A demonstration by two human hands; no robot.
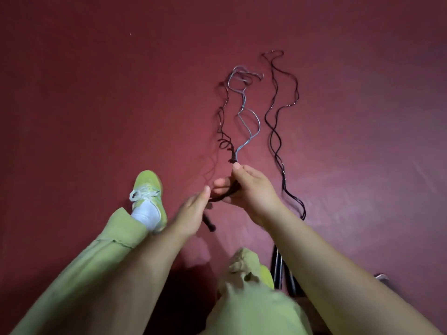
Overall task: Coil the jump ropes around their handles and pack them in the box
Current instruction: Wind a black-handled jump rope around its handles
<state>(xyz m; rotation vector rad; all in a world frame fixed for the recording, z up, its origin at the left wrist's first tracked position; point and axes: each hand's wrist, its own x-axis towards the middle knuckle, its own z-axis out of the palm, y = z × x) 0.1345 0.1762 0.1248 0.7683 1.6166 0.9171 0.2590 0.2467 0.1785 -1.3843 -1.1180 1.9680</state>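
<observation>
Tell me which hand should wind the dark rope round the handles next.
Probably the left hand. The right hand already grips the handles, while the left pinches the dark rope just below them, well placed to guide the turns.

You have one view only, a wide-angle camera on your head, looking forward and steeply down at the red floor [96, 93]. It sits close above your forearms and legs, so they fill the lower frame, and the wide lens bends the edges.
</observation>
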